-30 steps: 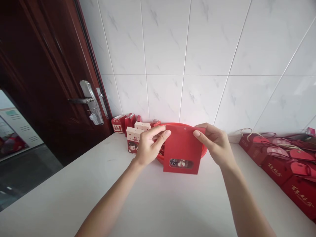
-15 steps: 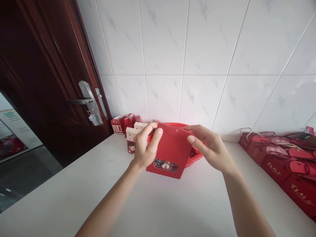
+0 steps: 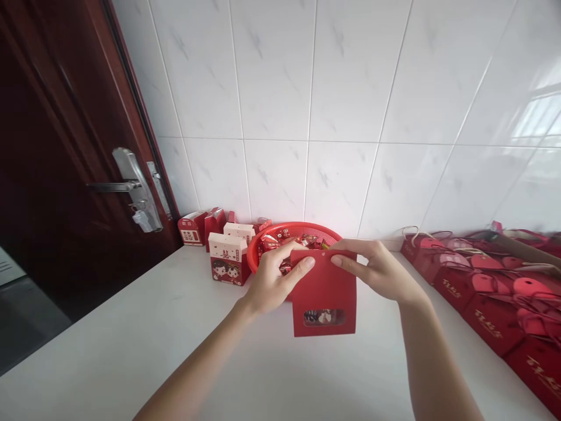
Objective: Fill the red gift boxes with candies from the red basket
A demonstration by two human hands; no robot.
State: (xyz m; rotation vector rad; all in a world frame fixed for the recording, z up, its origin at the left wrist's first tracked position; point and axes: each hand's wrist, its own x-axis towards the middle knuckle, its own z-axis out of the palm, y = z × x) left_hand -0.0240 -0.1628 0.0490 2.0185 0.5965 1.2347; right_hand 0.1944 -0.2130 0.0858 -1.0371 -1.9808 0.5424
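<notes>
Corded red gift boxes [image 3: 486, 318] stand seemingly finished at right, a red plastic basket [image 3: 253, 257] holds plenty of wrapped sweets [image 3: 270, 242], and before it left hand [image 3: 272, 276] and right hand [image 3: 385, 272] pinch the top of a windowed red paper box [image 3: 324, 287], no cord yet showing on it.

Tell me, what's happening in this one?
A person's left hand and right hand both pinch the top edge of a red packet, held upright with its small window near the bottom. Behind it sits a red basket of small wrapped items. Boxes stand to the left; more, gold-lettered boxes, line the right.
</notes>
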